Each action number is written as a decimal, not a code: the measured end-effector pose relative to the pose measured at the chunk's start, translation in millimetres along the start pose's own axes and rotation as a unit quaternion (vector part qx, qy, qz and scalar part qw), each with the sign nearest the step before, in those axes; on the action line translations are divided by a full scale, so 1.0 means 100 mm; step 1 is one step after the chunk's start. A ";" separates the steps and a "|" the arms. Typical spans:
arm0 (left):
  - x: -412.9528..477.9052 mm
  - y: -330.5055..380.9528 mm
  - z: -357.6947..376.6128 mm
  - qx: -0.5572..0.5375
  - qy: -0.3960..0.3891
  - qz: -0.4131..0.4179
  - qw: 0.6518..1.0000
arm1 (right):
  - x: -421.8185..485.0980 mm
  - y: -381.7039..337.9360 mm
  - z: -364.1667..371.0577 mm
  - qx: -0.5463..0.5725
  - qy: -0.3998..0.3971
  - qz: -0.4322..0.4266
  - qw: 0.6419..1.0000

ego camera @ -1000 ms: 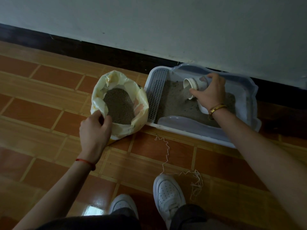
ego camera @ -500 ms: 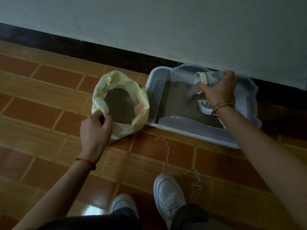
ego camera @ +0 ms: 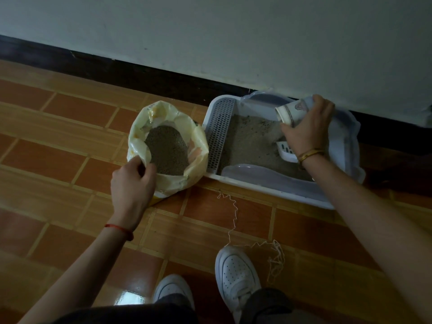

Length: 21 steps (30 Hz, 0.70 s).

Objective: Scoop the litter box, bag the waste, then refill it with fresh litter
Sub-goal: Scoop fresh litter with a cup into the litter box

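Litter box (ego camera: 268, 190), a white tray with a clear liner draped over its rim, is located on the tiled floor (ego camera: 58, 146) at the right of the scene, against the far wall (ego camera: 210, 31). A perforated panel (ego camera: 219, 134) runs along its left end, and grey litter (ego camera: 250, 141) covers its base. A paper cup (ego camera: 292, 112) is held on its side above the far right part of the tray, its mouth directed left and slightly downward; the right hand (ego camera: 306, 127) is closed around it, fingers wrapped over the cup body. A white slotted scoop (ego camera: 286, 152) lies in the litter just beside that hand. To the left, touching the tray, a yellow bag (ego camera: 168, 146) of fresh litter stands open. Its near rim is pinched by the left hand (ego camera: 133, 183), fingers curled shut on the plastic. The refill stage is judged to be in progress, with litter being transferred by the cup. Whether any litter remains in the cup cannot be determined. Several faults are possible from this position. Litter may be spilled onto the floor if the cup is tilted beyond the tray rim. The liner may be dragged inward by the wrist, exposing the tray. The bag may slump and spill if its rim is released. A loose white string (ego camera: 233, 216) lies near the shoes (ego camera: 236, 277) and may be snagged underfoot.
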State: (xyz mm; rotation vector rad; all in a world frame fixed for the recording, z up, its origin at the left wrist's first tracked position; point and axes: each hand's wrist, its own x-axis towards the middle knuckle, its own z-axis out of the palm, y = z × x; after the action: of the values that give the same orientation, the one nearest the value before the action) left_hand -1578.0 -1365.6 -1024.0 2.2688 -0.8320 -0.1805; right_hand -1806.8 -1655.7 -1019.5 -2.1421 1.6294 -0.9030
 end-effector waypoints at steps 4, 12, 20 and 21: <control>-0.01 0.02 -0.01 -0.010 -0.007 -0.004 1.000 | 0.00 -0.05 0.00 0.020 -0.004 0.007 1.000; -0.01 0.04 -0.05 -0.002 -0.005 -0.014 1.000 | 0.10 -0.21 -0.01 0.164 -0.041 0.159 0.973; -0.01 0.06 -0.11 -0.030 0.000 -0.031 0.999 | 0.14 -0.51 0.06 0.376 -0.157 0.311 0.859; 0.00 0.05 -0.12 -0.028 0.001 -0.033 0.999 | 0.12 -0.58 0.07 0.395 -0.175 0.310 0.847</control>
State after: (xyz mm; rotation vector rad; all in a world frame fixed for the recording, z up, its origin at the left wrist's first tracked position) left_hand -1577.0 -1361.9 -1011.9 2.2448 -0.7439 -0.2289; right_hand -1756.9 -1650.3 -987.2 -1.0394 1.2912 -0.7208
